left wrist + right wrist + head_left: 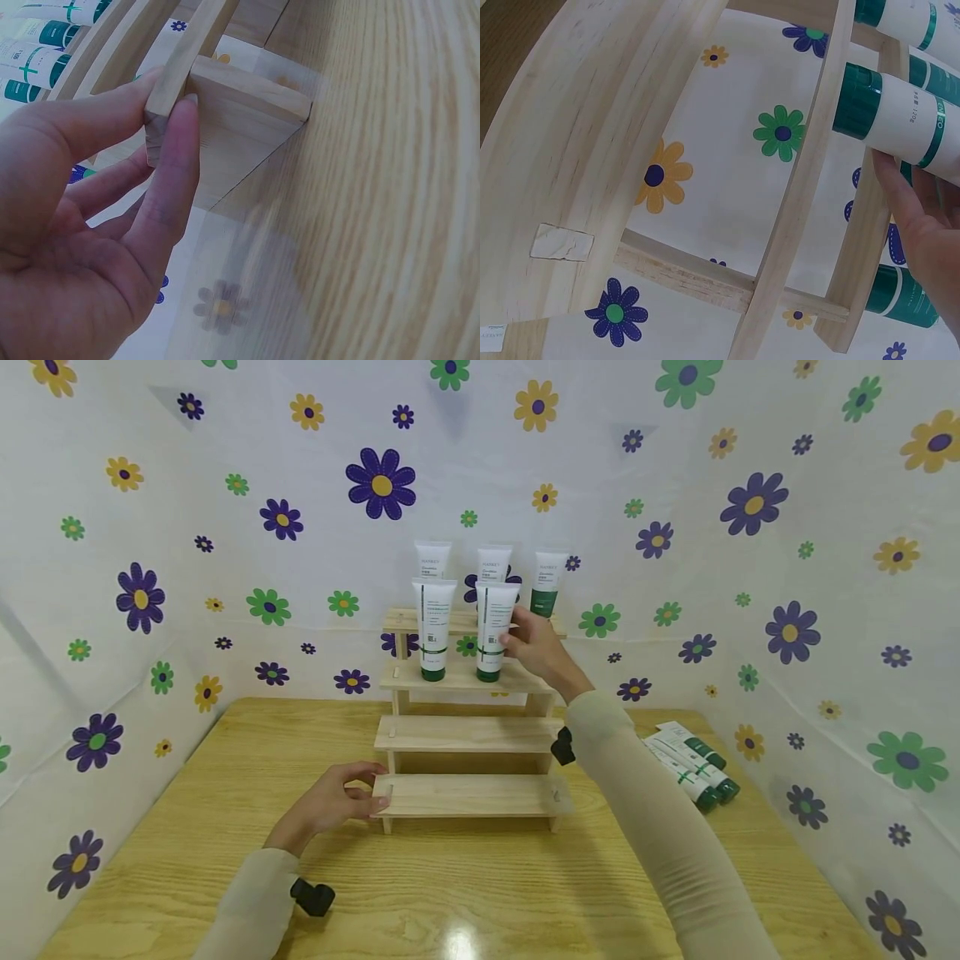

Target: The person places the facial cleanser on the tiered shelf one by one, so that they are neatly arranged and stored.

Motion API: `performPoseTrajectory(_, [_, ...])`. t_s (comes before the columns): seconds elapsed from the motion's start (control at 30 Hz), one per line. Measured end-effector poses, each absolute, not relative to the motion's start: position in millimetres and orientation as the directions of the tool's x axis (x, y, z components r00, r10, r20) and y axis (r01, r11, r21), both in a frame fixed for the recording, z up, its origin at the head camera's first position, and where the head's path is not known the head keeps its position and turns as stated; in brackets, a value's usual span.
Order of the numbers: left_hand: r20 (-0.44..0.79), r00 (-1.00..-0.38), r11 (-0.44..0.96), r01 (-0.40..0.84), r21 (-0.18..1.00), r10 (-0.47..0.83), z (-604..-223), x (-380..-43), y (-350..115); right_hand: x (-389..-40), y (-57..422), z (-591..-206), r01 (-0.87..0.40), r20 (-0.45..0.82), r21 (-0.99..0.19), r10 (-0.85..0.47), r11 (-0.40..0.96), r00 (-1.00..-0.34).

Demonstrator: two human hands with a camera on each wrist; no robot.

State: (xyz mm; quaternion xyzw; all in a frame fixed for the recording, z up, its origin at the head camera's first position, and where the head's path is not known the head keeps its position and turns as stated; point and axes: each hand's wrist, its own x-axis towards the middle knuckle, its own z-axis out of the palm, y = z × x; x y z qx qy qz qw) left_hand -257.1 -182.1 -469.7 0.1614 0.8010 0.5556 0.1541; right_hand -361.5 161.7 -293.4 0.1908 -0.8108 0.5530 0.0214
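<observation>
A stepped wooden display rack stands on the table. My right hand holds a white tube with a green cap by its right side, and the tube stands upright, cap down, on the second-highest shelf. In the right wrist view, the fingers lie along the tube's side, close to its green cap. Left of it, a matching tube stands on the same shelf. My left hand pinches the left end of the lowest shelf between thumb and fingers.
Three more tubes stand on the top shelf, the rightmost tube partly behind my right hand. Several tubes lie in a pile on the table's right side. Behind the rack hangs a flower-patterned cloth, which also lines both sides.
</observation>
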Motion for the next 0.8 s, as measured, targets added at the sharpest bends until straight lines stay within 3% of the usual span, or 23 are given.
performPoseTrajectory(0.8, [-0.084, -0.905, 0.33, 0.065, 0.942, 0.417, -470.5, -255.8, -182.4, -362.9, 160.7, -295.3, -0.33, 0.238, -0.885, -0.29, 0.328, -0.927])
